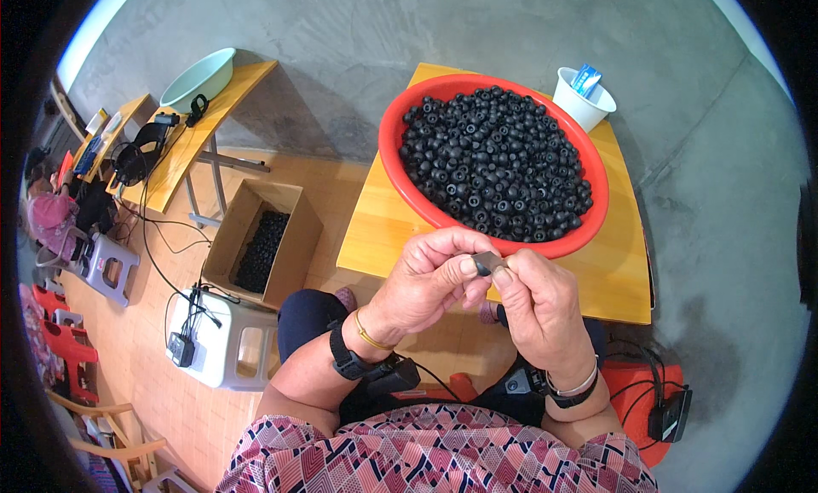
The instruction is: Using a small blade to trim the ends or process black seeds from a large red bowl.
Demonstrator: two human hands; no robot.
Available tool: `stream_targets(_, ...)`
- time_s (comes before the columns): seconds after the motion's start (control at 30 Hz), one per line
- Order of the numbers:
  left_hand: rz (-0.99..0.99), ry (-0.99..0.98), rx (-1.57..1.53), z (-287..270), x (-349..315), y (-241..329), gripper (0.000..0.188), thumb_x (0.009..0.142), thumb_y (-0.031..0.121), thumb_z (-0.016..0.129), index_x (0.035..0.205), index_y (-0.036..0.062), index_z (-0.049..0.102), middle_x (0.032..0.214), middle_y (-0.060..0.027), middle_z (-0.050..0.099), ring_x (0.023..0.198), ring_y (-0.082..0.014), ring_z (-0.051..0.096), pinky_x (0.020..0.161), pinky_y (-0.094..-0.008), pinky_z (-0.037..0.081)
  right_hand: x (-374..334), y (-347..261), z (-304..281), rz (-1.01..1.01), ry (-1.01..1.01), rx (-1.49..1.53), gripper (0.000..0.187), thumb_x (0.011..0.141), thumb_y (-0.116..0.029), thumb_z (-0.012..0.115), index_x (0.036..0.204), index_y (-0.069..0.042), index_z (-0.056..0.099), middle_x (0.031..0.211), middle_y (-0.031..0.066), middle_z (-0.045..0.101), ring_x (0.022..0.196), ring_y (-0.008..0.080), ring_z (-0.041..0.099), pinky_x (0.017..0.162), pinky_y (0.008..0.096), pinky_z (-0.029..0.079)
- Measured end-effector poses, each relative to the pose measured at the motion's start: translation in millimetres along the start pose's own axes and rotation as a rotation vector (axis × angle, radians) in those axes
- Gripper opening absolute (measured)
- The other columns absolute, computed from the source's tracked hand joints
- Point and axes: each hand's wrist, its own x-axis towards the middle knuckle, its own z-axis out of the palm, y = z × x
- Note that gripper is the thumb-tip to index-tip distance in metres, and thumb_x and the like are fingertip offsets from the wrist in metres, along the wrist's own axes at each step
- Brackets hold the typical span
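Over the near edge of the yellow table (362,242), my two hands meet in front of me. My left hand (430,276) is closed in a pinch on a small black round part (483,270). The fingers of my right hand (541,301) pinch a thin, flat grey piece (490,259), which looks like a blade and touches the black part. Just beyond my hands, a red basin (388,148) is heaped with similar black hollow parts (494,165). Fingers partly cover both held things.
A white bucket (579,111) with a blue-and-white packet stands behind the basin. On the floor to the left is a cardboard box (294,250) holding more black parts. Beside it, a white stool (226,348) carries cables. Further left, another person (55,216) sits near tables.
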Motion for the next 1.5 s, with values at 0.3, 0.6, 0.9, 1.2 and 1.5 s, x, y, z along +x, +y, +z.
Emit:
stream_targets(0.3, -0.037, -0.017, -0.031, -7, 2, 4, 0.019, 0.084, 0.015, 0.054, 0.098, 0.0025, 0.054, 0.078, -0.0043, 0.056, 0.056, -0.0066, 0.046, 0.049, -0.0205, 0.037, 3, 2, 5, 0.074, -0.096, 0.309, 0.014, 0.087, -0.007, 0.045, 0.078, 0.002, 0.050, 0.068, 0.0101, 0.056, 0.061, 0.0192, 0.058, 0.055, 0.0279, 0.045)
stream_targets(0.6, -0.068, -0.105, -0.171, -4, 2, 5, 0.020, 0.087, 0.016, 0.051, 0.102, 0.0039, 0.053, 0.079, -0.0033, 0.054, 0.060, -0.0078, 0.047, 0.051, -0.0208, 0.038, 2, 1, 3, 0.093, -0.019, 0.397, 0.015, 0.089, -0.006, 0.042, 0.078, 0.002, 0.050, 0.069, 0.0078, 0.059, 0.063, 0.0134, 0.058, 0.058, 0.0244, 0.045)
stream_targets(0.9, -0.023, -0.022, -0.043, 0, 3, 3, 0.021, 0.085, 0.021, 0.053, 0.096, 0.0018, 0.052, 0.069, -0.0030, 0.052, 0.054, -0.0074, 0.044, 0.049, -0.0196, 0.037, 4, -1, 1, 0.056, -0.036, 0.174, 0.014, 0.087, -0.005, 0.043, 0.076, 0.001, 0.049, 0.067, 0.0091, 0.059, 0.061, 0.0165, 0.059, 0.056, 0.0258, 0.045)
stream_targets(1.2, -0.012, -0.037, -0.033, -2, 3, 3, 0.021, 0.085, 0.019, 0.053, 0.096, 0.0005, 0.052, 0.078, -0.0043, 0.054, 0.057, -0.0069, 0.046, 0.049, -0.0198, 0.038, 5, -3, 0, 0.045, -0.034, 0.127, 0.014, 0.086, -0.004, 0.044, 0.075, 0.001, 0.049, 0.066, 0.0100, 0.058, 0.060, 0.0197, 0.059, 0.055, 0.0281, 0.045)
stream_targets(1.5, -0.024, -0.008, -0.040, -2, 2, 3, 0.020, 0.086, 0.018, 0.053, 0.095, 0.0006, 0.052, 0.080, -0.0041, 0.055, 0.058, -0.0068, 0.047, 0.050, -0.0200, 0.038, 6, -2, 0, 0.024, -0.028, 0.098, 0.014, 0.086, -0.004, 0.044, 0.074, 0.001, 0.048, 0.067, 0.0102, 0.058, 0.060, 0.0203, 0.059, 0.055, 0.0290, 0.044)
